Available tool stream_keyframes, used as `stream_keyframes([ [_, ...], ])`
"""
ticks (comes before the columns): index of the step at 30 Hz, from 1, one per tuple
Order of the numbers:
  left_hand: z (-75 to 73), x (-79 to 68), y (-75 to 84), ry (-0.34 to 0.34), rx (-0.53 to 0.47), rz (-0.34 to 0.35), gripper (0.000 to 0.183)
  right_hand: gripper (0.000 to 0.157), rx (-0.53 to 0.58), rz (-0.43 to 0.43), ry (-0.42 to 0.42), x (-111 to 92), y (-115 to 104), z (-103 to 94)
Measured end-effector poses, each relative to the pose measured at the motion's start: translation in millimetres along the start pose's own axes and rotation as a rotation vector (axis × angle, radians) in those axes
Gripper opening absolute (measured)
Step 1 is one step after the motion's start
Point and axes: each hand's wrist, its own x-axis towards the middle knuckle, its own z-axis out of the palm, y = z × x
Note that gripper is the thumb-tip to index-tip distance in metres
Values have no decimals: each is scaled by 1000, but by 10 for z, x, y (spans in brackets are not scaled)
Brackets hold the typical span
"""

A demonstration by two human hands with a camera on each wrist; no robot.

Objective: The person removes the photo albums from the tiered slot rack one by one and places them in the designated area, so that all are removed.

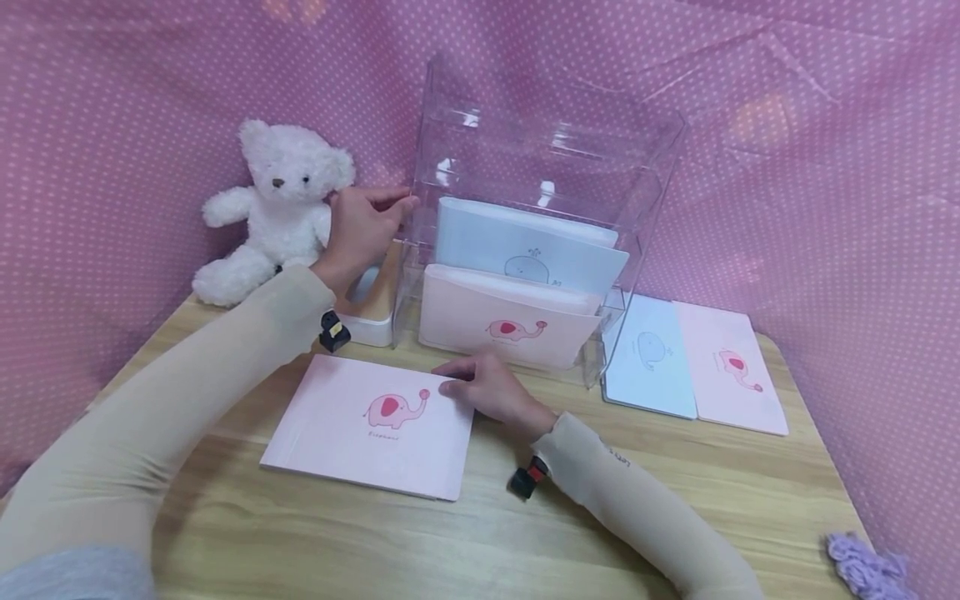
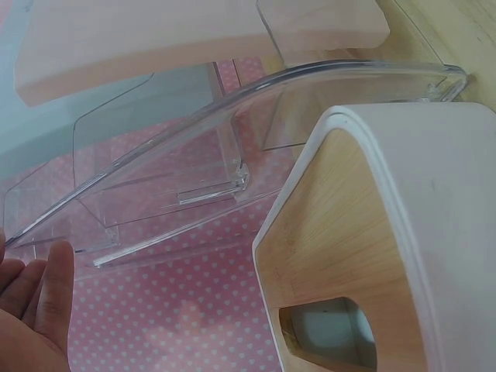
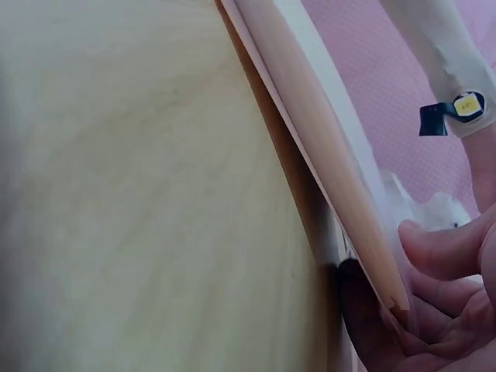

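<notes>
Two tiers of rack [image 1: 555,167] hold books [image 1: 510,321], twelve o'clock. Loose: pink book [image 1: 367,437] at seven, corner pinched by right hand [image 1: 495,392]; blue book [image 1: 651,358], pink twin [image 1: 738,371] at four. Left hand [image 1: 362,225] by rack, grip unclear.

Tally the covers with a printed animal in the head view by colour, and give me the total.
Pink: 3 (held cover in the right hand, front cover in the clear rack, flat pink cover on the table)
Light blue: 2 (rear cover in the rack, flat blue cover beside the flat pink one)
Total: 5
</notes>
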Motion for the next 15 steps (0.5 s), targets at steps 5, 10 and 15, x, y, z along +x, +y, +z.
stream_keyframes([
  [5, 2, 4, 3, 3, 8, -1, 32, 30, -14, 1, -3, -22, -17, -14],
  [10, -2, 1, -1, 5, 21, 1, 32, 32, -5, -28, -8, -36, -25, -38],
  [15, 7, 6, -6, 11, 26, 13, 32, 33, -17, -73, -20, -35, -36, -64],
])
